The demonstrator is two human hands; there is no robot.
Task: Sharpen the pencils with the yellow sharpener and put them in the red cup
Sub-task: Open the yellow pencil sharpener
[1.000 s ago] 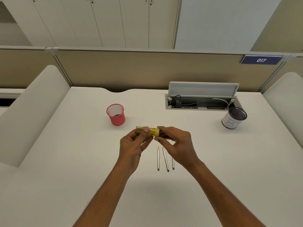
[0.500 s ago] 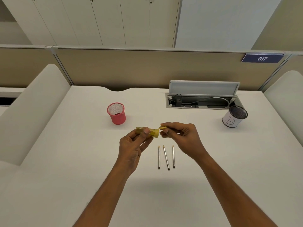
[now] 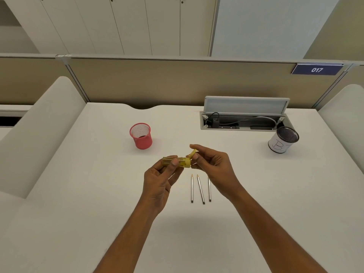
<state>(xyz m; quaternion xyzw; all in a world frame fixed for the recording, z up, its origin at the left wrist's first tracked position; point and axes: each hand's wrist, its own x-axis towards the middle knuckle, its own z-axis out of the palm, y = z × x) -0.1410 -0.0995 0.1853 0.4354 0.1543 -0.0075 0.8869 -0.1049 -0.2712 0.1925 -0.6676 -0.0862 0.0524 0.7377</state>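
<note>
Yellow sharpener (image 3: 177, 162) is held level in the left grip (image 3: 157, 180), thumb laid across its near face and fingers curled behind the barrel. The right grip (image 3: 212, 164) is pinched on the small hinged lid (image 3: 193, 152) at the barrel's right end. The lid is seen tipped up, partly open. Both grips are raised above the desk (image 3: 98, 174).

Three pencils (image 3: 201, 189) are laid side by side just beneath the right grip, on its near side, tips pointing away. The rightmost is partly hidden by the wrist. None is touched. The red cup (image 3: 141, 136) stands upright beyond the left grip, a little to its left. No pencil is seen in it.

Step judged: the lid is being opened to expose the sharpening hole. The task is judged barely begun.

To be done well:
- The barrel should be braced firmly in the left grip, so that the pull is taken at the hinge.
- The lid should be swung fully back, clear of the hole, or an inserted pencil may be fouled.
- The hinge looks like thin plastic, so a straight, gentle pull is advised, with no twisting.
- The barrel is best held level. Whether shavings are inside cannot be told.
- Once the lid is back, the right grip can be freed for the pencil directly below it.
</note>
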